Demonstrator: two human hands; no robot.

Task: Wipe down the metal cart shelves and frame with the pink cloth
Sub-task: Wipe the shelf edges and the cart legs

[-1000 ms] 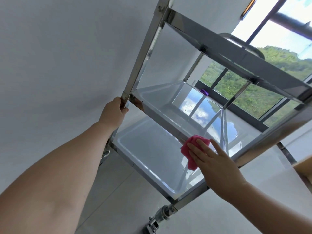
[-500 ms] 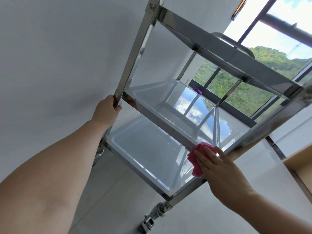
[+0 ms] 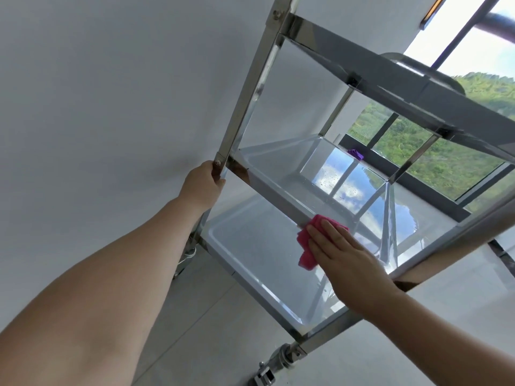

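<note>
Now. Found left grip (image 3: pixel 202 185) curled round the upright post (image 3: pixel 250 93) of the metal cart, at the joint where the middle shelf (image 3: pixel 278 168) meets it. Fingers wrapped round the metal, with a bolt head (image 3: pixel 218 162) just above the knuckles.

Found right grip (image 3: pixel 345 263) spread flat, fingers straight and close together, pressing the pink cloth (image 3: pixel 309 240) against the front rim of the middle shelf. Well apart from the left grip, further along the same rim. Cannot tell where the right thumb lies.

Noted cloth bunched under the fingertips, part of it hanging out below and to the left of the right grip, in front of the bottom shelf (image 3: pixel 259 254).

Noted sky and cloud mirrored in the shelf pan just beyond the right grip's fingertips, plus small dark specks or droplets; cannot tell which.

Seen top shelf (image 3: pixel 390 79) from underneath, high above both grips.

Seen caster (image 3: pixel 278 360) below the right forearm, at the foot of the near post, on the pale floor (image 3: pixel 209 330).

Noted plain white wall (image 3: pixel 111 107) behind and to the left of the left grip. Noted window (image 3: pixel 446 162) with green hillside far beyond the right grip, and a small purple object (image 3: pixel 356 154) on its sill, too small to identify.
</note>
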